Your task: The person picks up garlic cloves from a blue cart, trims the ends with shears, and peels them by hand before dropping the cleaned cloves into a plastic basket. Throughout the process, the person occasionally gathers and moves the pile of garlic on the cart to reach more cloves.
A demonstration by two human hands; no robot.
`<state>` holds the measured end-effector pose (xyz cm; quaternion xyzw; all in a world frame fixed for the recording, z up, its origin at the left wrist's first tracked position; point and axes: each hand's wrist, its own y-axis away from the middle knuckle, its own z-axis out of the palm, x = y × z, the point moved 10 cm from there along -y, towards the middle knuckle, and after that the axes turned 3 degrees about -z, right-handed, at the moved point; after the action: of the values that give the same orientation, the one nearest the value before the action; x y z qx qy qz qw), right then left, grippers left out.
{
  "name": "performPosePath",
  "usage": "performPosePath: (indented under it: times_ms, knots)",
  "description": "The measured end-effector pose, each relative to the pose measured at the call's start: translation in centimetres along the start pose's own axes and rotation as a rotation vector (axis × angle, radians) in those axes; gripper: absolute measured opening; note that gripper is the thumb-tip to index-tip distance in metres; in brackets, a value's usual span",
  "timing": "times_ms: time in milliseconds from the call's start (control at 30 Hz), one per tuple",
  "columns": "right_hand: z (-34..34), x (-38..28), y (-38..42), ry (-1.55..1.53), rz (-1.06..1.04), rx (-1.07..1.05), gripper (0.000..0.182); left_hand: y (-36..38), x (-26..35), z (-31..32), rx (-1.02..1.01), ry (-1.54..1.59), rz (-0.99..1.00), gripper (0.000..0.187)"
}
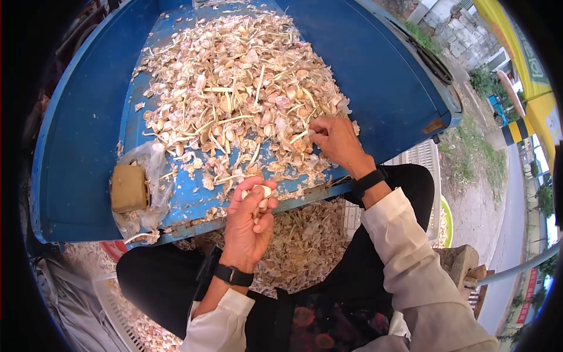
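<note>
A large heap of garlic cloves (234, 76), mixed with dry skins and pale stalks, covers the blue metal bed (375, 88) in front of me. My left hand (249, 226) is at the bed's near edge, palm up, its fingers curled around several peeled-looking white garlic cloves (263, 192). At the heap's right side, my right hand (340, 144) reaches down with thumb and forefinger drawn together at the skins. Whatever lies between those fingertips is hidden or too small to make out.
A block-shaped brown object (129, 188) in a clear plastic bag lies at the bed's left front corner. Loose skins (305, 240) cover the ground between my legs. A white crate (126, 311) with cloves is at lower left, and a green-rimmed basin (447, 220) at right.
</note>
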<state>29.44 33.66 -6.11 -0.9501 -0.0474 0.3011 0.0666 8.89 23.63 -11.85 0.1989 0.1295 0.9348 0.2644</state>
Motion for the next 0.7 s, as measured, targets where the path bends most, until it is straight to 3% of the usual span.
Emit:
performPosePath:
  times_ms: [133, 233, 333, 400, 567, 633, 667, 700]
  knots:
    - [2.0, 0.1, -0.7, 0.175, -0.006, -0.167, 0.01, -0.4, -0.7, -0.2, 0.011, -0.071, -0.024, 0.012]
    - [1.0, -0.9, -0.2, 0.082, -0.162, -0.043, 0.01, -0.5, -0.9, -0.3, -0.006, -0.131, -0.026, 0.017]
    - [-0.2, -0.9, 0.8, -0.048, -0.025, -0.043, 0.008, -0.6, -1.1, -0.6, 0.027, -0.193, -0.036, 0.021]
    - [-1.0, -3.9, 1.7, -0.09, -0.078, -0.041, 0.009, -0.6, -0.4, -0.6, 0.125, -0.413, 0.032, 0.026]
    - [0.2, -11.6, 4.4, -0.187, -0.154, -0.135, 0.012, -0.8, -0.3, 0.3, 0.14, -0.424, 0.087, 0.034]
    - [0.5, -14.4, 5.6, -0.103, -0.435, -0.004, 0.016, -0.5, 0.0, 0.7, 0.075, -0.367, 0.115, 0.035]
    - [0.4, -14.6, 5.7, -0.107, -0.438, -0.005, 0.016, -0.2, 0.4, 0.5, 0.079, -0.368, 0.118, 0.035]
    - [0.7, -13.5, 5.4, -0.315, -0.303, -0.104, 0.017, 0.0, 0.2, 0.7, 0.028, -0.258, 0.057, 0.034]
